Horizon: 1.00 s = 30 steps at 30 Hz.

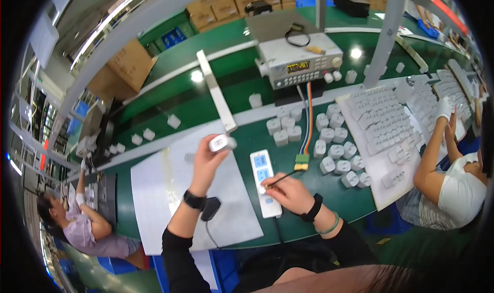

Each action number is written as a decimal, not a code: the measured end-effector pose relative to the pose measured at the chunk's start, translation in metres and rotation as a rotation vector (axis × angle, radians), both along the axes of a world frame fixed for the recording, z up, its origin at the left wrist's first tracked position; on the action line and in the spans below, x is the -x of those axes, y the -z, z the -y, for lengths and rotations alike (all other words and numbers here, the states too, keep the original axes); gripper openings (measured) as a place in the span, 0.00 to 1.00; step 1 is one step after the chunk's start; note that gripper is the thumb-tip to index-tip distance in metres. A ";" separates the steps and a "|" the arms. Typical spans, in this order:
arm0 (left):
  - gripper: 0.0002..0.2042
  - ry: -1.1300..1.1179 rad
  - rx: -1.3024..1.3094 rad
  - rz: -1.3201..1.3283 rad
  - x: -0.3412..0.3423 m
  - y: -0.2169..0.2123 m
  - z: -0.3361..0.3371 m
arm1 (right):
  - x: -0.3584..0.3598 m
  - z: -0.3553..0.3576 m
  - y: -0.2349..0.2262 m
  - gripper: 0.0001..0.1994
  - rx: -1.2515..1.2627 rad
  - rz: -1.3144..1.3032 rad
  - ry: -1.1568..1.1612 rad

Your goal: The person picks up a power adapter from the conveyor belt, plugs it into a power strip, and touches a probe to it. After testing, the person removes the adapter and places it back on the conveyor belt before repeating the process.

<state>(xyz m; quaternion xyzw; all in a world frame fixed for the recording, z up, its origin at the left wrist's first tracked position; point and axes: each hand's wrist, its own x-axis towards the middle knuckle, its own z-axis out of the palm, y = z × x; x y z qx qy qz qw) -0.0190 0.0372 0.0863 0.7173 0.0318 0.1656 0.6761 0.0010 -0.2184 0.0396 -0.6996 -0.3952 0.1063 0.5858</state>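
A: White plug [221, 143] gripped in the left hand [205, 162], fingers clenched round its base, raised above the grey mat [170, 200].

B: And the right hand [289, 191]?

A: Closed on a thin probe [282, 178], its wire running to the green connector [301, 162]; the hand rests on the white power strip [264, 182], which lies on the green bench [329, 205] just right of the mat.

B: Step in hand?

A: Judged: one plug lifted for testing, between the pile [337, 151] and the strip. The meter [299, 61] stands behind.

B: Next move calls for?

A: Probably lowering the plug squarely to the strip's socket, pins aligned, while the probe hand clears the face.
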 end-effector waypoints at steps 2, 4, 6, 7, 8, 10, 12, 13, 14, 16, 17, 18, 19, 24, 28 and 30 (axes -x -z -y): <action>0.21 0.029 0.016 -0.025 -0.005 0.014 0.016 | -0.002 -0.003 -0.007 0.10 0.010 -0.048 0.001; 0.20 0.082 0.061 -0.054 -0.013 0.032 0.023 | -0.002 -0.007 -0.007 0.10 0.018 -0.052 -0.013; 0.20 0.120 -0.029 -0.077 -0.019 0.042 0.026 | -0.004 -0.005 -0.009 0.11 0.022 -0.037 -0.021; 0.20 0.150 -0.126 -0.097 -0.022 0.044 0.028 | -0.004 -0.004 -0.009 0.11 0.021 -0.034 -0.013; 0.20 0.187 -0.221 -0.109 -0.028 0.044 0.032 | -0.004 -0.001 -0.008 0.10 0.029 -0.026 -0.006; 0.20 0.216 -0.373 -0.093 -0.029 0.043 0.038 | -0.005 0.002 -0.006 0.10 0.042 -0.005 0.006; 0.21 0.236 -0.679 -0.065 -0.027 0.044 0.037 | -0.005 0.000 0.000 0.10 0.035 0.028 0.020; 0.21 0.249 -0.683 -0.035 -0.028 0.046 0.035 | -0.004 0.000 0.002 0.10 0.033 0.045 0.018; 0.21 0.220 -0.787 0.033 -0.025 0.052 0.031 | -0.003 -0.001 0.004 0.10 0.030 0.056 0.008; 0.21 0.182 -0.890 0.115 -0.021 0.060 0.030 | -0.001 -0.004 0.003 0.10 0.017 0.081 0.028; 0.21 0.178 -0.776 0.060 -0.019 0.063 0.031 | 0.000 -0.006 0.003 0.10 0.003 0.089 0.036; 0.21 0.173 -0.663 0.004 -0.017 0.066 0.030 | 0.001 -0.007 0.004 0.11 -0.011 0.095 0.041; 0.21 0.167 -0.550 -0.052 -0.014 0.069 0.028 | 0.004 -0.008 0.005 0.11 -0.014 0.106 0.038; 0.19 -0.066 -0.540 0.108 0.010 0.039 0.031 | -0.001 -0.003 0.004 0.11 0.008 0.059 0.050; 0.23 0.278 -0.253 -0.141 0.034 0.042 0.032 | 0.000 0.002 -0.001 0.10 0.050 0.055 0.034; 0.22 0.420 -0.229 -0.179 0.035 0.044 0.041 | -0.004 -0.002 0.000 0.08 -0.005 0.225 0.061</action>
